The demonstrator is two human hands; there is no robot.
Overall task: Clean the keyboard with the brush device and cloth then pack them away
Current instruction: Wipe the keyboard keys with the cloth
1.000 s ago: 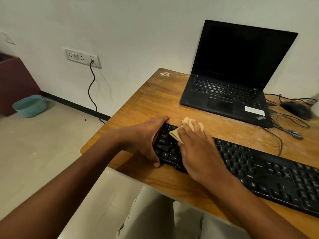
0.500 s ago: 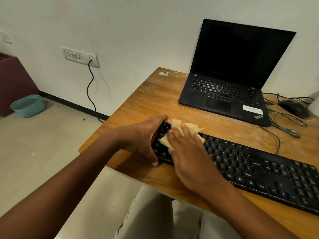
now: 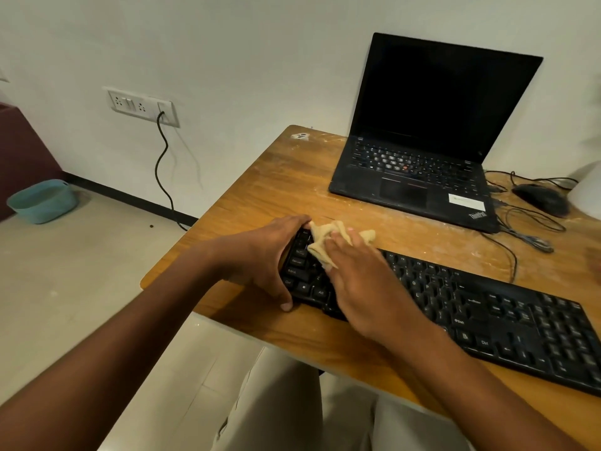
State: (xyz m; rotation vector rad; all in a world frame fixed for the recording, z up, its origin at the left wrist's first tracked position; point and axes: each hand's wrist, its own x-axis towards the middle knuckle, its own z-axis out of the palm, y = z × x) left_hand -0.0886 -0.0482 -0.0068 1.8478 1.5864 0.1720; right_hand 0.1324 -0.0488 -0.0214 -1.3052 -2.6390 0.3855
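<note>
Keyboard (image 3: 471, 307) black, lying along tabletop (image 3: 260, 196) front edge; left hand (image 3: 263, 255) gripping its left end, thumb at front; right hand (image 3: 361, 275) fingers flat, pressing beige cloth (image 3: 322, 237) onto upper-left keys; laptop (image 3: 422, 151) open behind.

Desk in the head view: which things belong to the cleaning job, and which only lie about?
In use:
keyboard, gripped at its end by the left hand
cloth, pressed on the keys by the right hand

Lying about:
laptop
mouse
blue basin on the floor
</note>
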